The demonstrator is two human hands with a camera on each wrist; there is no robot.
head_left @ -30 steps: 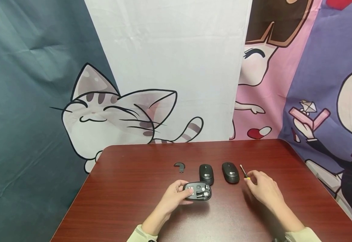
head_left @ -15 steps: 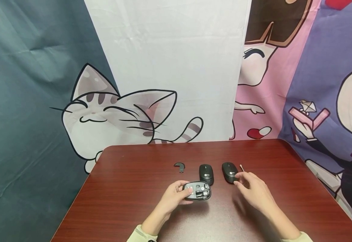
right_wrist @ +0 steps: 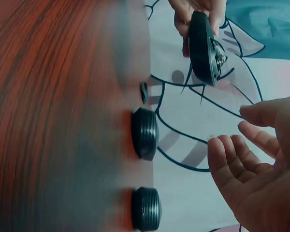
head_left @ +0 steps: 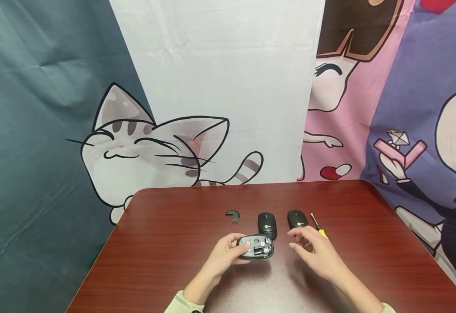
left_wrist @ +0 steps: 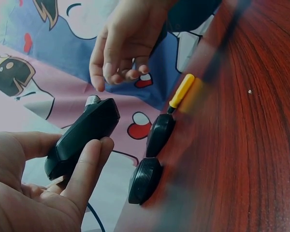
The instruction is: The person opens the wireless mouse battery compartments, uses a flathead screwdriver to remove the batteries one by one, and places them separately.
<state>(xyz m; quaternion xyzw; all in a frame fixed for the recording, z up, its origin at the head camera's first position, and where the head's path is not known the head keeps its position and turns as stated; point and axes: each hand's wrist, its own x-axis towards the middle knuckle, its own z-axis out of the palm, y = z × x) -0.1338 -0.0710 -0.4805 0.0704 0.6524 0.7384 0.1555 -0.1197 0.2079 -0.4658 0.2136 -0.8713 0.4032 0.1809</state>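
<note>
While left fingers [head_left: 240,246] pinch opened mouse [head_left: 256,247], right hand [head_left: 315,255] hovers.

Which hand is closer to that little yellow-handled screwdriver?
Right. The right hand hovers empty just beside the screwdriver, not touching it. The left hand is farther left, holding the opened mouse.

The opened black mouse [head_left: 256,247] is turned upside down, so its inner parts show. It is held just above the table, near two closed mice.

The reddish-brown desk [head_left: 165,261] carries two black mice [head_left: 267,224], a yellow-handled screwdriver [head_left: 317,224] at three o'clock, and a black clip [head_left: 233,214] at nine.
</note>
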